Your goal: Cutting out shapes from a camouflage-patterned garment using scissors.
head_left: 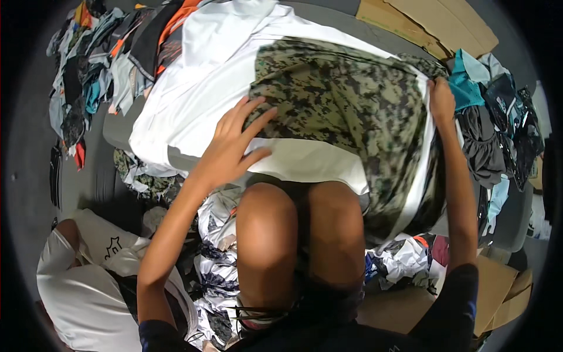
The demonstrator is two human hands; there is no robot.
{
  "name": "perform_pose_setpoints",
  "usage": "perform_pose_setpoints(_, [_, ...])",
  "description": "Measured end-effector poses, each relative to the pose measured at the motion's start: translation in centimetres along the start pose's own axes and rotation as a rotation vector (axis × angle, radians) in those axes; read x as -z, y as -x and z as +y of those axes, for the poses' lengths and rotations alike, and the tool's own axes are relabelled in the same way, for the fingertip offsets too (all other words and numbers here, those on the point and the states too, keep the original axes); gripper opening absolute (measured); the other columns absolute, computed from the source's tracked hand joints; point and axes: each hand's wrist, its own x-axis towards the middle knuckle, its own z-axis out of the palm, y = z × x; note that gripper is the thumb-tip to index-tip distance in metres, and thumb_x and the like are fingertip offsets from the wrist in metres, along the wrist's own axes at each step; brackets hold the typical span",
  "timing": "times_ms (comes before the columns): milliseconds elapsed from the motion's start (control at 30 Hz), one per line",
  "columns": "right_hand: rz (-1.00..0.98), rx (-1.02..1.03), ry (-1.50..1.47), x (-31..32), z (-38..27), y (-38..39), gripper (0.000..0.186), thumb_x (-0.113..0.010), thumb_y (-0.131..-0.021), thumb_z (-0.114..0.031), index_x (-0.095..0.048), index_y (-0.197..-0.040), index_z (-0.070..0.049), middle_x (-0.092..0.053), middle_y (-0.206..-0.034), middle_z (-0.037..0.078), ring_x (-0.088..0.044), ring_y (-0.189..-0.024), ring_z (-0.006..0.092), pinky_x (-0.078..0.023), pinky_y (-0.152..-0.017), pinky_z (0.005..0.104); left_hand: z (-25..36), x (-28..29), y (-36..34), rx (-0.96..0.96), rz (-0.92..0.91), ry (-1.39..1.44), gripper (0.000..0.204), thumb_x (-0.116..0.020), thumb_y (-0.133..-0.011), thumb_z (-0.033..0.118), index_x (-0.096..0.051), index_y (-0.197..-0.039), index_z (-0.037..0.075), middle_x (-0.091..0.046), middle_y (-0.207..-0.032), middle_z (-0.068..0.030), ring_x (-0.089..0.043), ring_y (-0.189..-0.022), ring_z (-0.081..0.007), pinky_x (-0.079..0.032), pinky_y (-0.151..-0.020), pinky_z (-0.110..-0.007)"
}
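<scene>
A green camouflage fabric piece (322, 88) is spread over a large white cloth (193, 100) in front of me. It looks like part of a garment, with a white band (416, 164) running down its right side, and its lower right part hangs beside my knee. My left hand (237, 135) rests at the left edge of the camouflage piece, fingers spread and holding nothing. At the far right corner, my right hand (441, 101) is closed on the camouflage fabric close to the white band; its fingertips are partly hidden.
Heaps of fabric scraps (88, 76) lie at the far left. More scraps, teal (466, 88) and dark, sit at the right. Cardboard (434, 26) lies at the back right, and a cardboard box (498, 293) stands low right. Fabric scraps (217, 276) and a white bag-like cloth (88, 287) lie below left.
</scene>
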Motion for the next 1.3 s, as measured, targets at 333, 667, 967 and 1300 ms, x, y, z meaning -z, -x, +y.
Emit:
perform_pose_setpoints(333, [0.296,0.064,-0.197,2.5,-3.7,7.1,0.061,-0.059,-0.086,-0.046,-0.053,-0.12,0.005,-0.059,-0.113,0.023,-0.058,-0.097,0.0409,-0.047,-0.084,0.0431,-0.3,0.8,4.5,0.097,-0.044,-0.057,0.052,-0.055,-0.088,0.032,-0.048,-0.135,0.01,-0.036,-0.144,-0.0088,-0.025,-0.139,-0.0289,-0.019,-0.112,-0.045])
perform_pose_setpoints(667, [0.308,0.034,-0.006,0.2,4.2,6.7,0.042,-0.052,-0.094,-0.034,-0.055,-0.077,0.006,-0.053,-0.073,0.018,-0.048,-0.059,0.0355,-0.04,-0.058,0.0471,1.3,0.3,3.8,-0.056,-0.09,0.04,0.044,-0.056,-0.088,0.024,-0.053,-0.13,0.009,-0.043,-0.14,-0.0083,-0.033,-0.135,-0.0292,-0.027,-0.109,-0.041])
perform_pose_setpoints(967, [0.105,0.076,-0.027,4.1,1.5,1.8,0.033,-0.058,-0.087,-0.021,-0.056,-0.11,0.002,-0.06,-0.103,0.019,-0.057,-0.089,0.0375,-0.046,-0.078,0.0431,1.7,0.5,2.8,-0.128,-0.067,0.196,0.036,-0.058,-0.085,0.013,-0.059,-0.12,0.006,-0.052,-0.131,-0.0075,-0.046,-0.123,-0.0291,-0.037,-0.1,-0.037])
perform_pose_setpoints(1300, [0.039,0.296,-0.576,9.3,-7.4,24.6,0.02,-0.061,-0.083,-0.016,-0.061,-0.098,-0.002,-0.057,-0.116,0.014,-0.052,-0.107,0.0308,-0.038,-0.094,0.0384,-1.1,2.3,-0.8,0.056,0.123,0.38,0.024,-0.052,-0.09,0.01,-0.061,-0.111,0.003,-0.058,-0.116,-0.0098,-0.057,-0.098,-0.0255,-0.043,-0.086,-0.032])
